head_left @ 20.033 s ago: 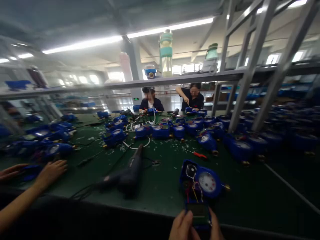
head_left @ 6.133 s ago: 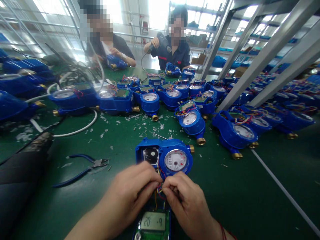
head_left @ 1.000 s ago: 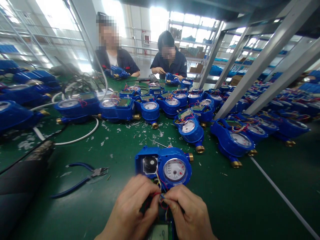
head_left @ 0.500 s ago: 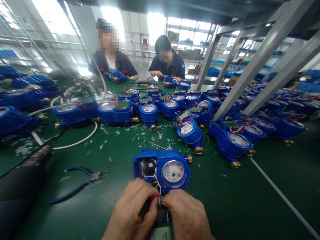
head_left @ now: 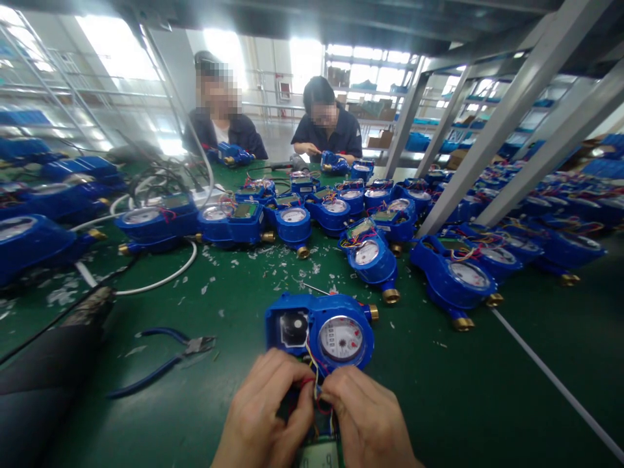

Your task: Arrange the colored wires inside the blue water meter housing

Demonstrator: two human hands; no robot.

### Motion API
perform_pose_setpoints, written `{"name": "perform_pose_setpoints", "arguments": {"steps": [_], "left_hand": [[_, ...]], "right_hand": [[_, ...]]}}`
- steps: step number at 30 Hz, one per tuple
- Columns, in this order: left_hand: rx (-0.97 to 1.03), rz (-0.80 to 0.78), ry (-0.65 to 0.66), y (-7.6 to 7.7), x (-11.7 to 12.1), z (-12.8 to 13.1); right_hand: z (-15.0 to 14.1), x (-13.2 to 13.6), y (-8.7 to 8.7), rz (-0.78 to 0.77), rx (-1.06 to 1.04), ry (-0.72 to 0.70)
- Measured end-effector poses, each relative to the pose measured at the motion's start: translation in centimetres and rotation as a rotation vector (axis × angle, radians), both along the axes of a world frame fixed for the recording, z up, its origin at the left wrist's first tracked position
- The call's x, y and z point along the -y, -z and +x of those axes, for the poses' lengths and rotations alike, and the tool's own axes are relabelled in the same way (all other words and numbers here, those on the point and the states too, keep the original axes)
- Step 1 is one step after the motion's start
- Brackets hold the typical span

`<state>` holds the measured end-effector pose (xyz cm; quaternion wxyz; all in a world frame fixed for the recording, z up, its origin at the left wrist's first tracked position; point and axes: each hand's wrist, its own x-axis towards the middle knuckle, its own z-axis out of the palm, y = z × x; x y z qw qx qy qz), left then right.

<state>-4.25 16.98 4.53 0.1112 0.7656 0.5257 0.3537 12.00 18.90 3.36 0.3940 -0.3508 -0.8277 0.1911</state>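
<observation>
A blue water meter (head_left: 322, 328) with a round white dial and an open side compartment lies on the green table just beyond my hands. Thin red, yellow and blue wires (head_left: 314, 383) run from it down to a small green display board (head_left: 319, 455) at the bottom edge. My left hand (head_left: 266, 419) and my right hand (head_left: 365, 422) meet over those wires, fingertips pinched together on them.
Blue-handled pliers (head_left: 166, 354) lie to the left, beside a black heat gun (head_left: 43, 370). Several blue meters (head_left: 375, 257) stand in rows behind and to the right. White cable (head_left: 160, 276) and plastic scraps litter the table. Two people sit across the table. Slanted metal struts (head_left: 487, 117) rise at right.
My hands stay pinched on the wires. The view has shifted slightly, so the meter and hands sit a little to the right and lower than a second ago.
</observation>
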Motion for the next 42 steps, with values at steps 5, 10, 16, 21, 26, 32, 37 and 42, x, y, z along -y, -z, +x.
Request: {"name": "perform_pose_setpoints", "arguments": {"steps": [5, 10, 16, 21, 26, 32, 37, 42], "left_hand": [[0.003, 0.004, -0.014, 0.0, 0.1, 0.1], [0.016, -0.012, -0.008, 0.1, 0.1, 0.0], [0.021, 0.020, 0.109, -0.3, -0.1, -1.0], [0.014, 0.027, 0.217, 0.2, 0.1, -1.8], [-0.005, 0.050, 0.174, 0.6, 0.6, -1.7], [-0.003, 0.138, 0.188, 0.6, 0.4, -1.6], [-0.044, 0.207, 0.187, 0.7, 0.5, -1.7], [-0.087, 0.258, 0.187, 0.5, 0.6, -1.5]], "right_hand": [[0.1, -0.1, -0.4, 0.002, 0.000, 0.002], [0.0, -0.2, -0.6, 0.015, 0.005, 0.001], [0.3, 0.0, 0.0, 0.048, -0.011, 0.016], [0.7, 0.1, 0.5, 0.090, -0.025, -0.021], [0.8, 0.3, 0.8, 0.180, -0.008, 0.029], [0.9, 0.1, 0.5, 0.273, -0.007, 0.054], [0.7, -0.1, -0.3, 0.345, 0.001, 0.088], [0.7, -0.1, -0.1, 0.360, 0.006, 0.120]]}}
